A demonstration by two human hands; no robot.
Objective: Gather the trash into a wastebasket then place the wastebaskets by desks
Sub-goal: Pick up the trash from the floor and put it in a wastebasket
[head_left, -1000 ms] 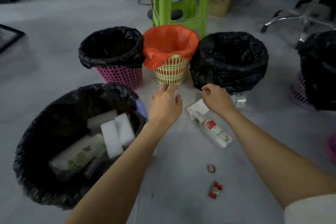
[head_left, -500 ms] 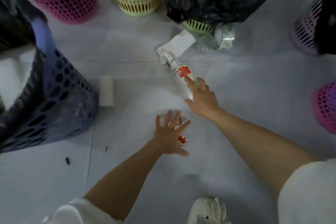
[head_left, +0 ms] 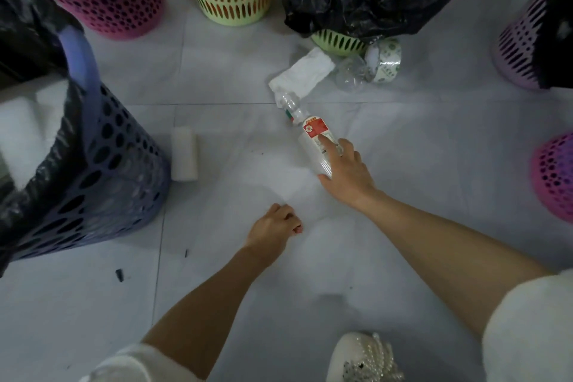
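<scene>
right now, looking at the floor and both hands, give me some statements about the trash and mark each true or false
1. The right hand rests on the clear plastic bottle. True.
2. The bottle stands upright. False: it lies on its side on the floor.
3. The left hand has its fingers curled. True.
4. The white foam block lies inside the blue basket. False: it lies on the floor beside that basket.
5. The crumpled white paper sits by the bottle's cap end. True.
</scene>
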